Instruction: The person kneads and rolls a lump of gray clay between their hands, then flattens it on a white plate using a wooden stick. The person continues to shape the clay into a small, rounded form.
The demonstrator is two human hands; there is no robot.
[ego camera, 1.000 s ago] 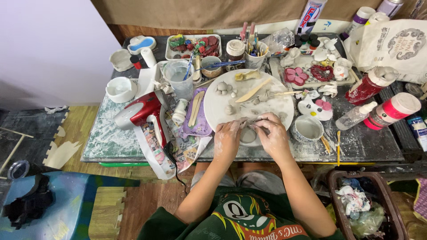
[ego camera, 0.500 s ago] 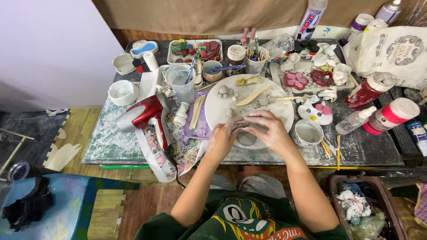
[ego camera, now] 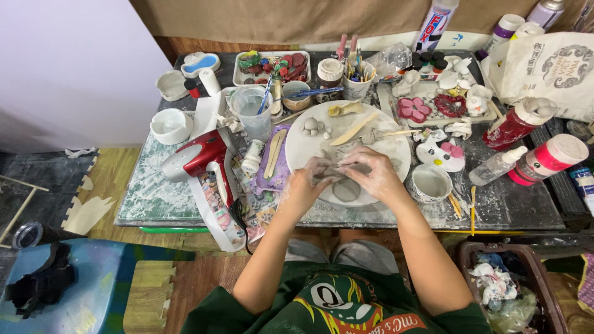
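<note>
Both my hands work a lump of grey clay [ego camera: 327, 173] over a round white board [ego camera: 396, 148] on a low table. My left hand [ego camera: 306, 185] grips the lump from the left, and my right hand [ego camera: 371, 172] presses on it from the right, fingers curled over it. A flat grey clay disc [ego camera: 346, 190] lies on the board just below my hands. Small clay balls [ego camera: 312, 125] and wooden modelling tools [ego camera: 354, 128] rest on the far part of the board.
A red hair dryer [ego camera: 201, 154] lies left of the board, beside a cup of water [ego camera: 250, 110]. A small white bowl [ego camera: 430, 181], paint bottles [ego camera: 518, 120] and painted clay pieces [ego camera: 433, 108] crowd the right. A bin [ego camera: 510, 287] stands at lower right.
My hands have shifted slightly up and left over the board, closing tighter around the clay lump. The view has tilted a little.
</note>
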